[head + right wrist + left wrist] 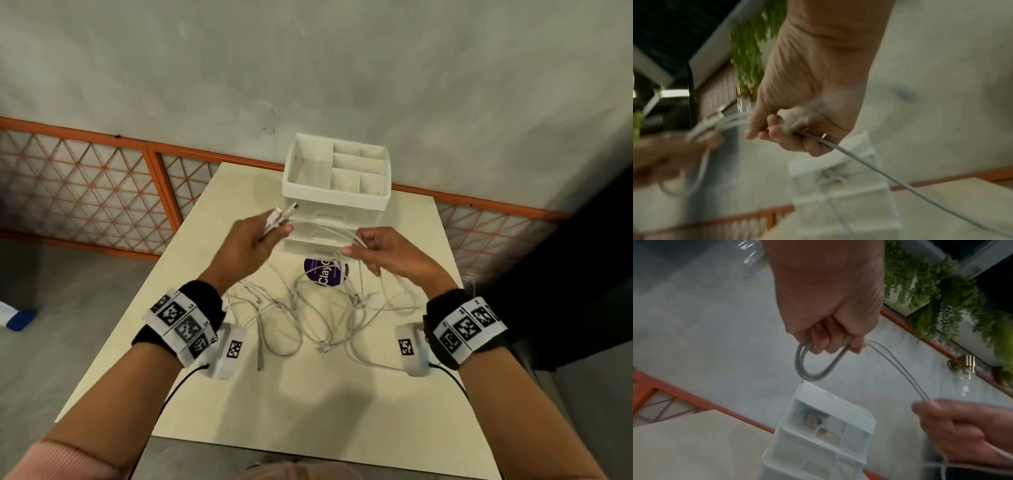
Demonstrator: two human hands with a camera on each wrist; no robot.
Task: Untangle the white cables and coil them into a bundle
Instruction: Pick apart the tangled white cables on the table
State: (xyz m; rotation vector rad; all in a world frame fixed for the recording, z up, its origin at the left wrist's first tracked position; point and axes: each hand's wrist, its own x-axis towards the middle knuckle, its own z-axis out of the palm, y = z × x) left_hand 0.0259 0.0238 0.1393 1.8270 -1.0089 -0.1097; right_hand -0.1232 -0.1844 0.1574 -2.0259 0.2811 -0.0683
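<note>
Several white cables (318, 308) lie tangled on the cream table (308, 394) below my raised hands. My left hand (255, 240) grips a short coil of white cable (813, 363), whose plug ends (284, 212) stick out past the fingers. Two strands (325, 229) run from that coil to my right hand (380, 253), which pinches them between thumb and curled fingers. In the right wrist view the cable (869, 165) trails from the right hand (793, 129) down toward the table. The left wrist view shows the loop hanging under the left hand (830, 339).
A white compartment organiser with clear drawers (337, 178) stands at the table's far edge, just beyond my hands. A purple round sticker (323, 274) lies under the cables. An orange lattice railing (102, 178) runs behind the table.
</note>
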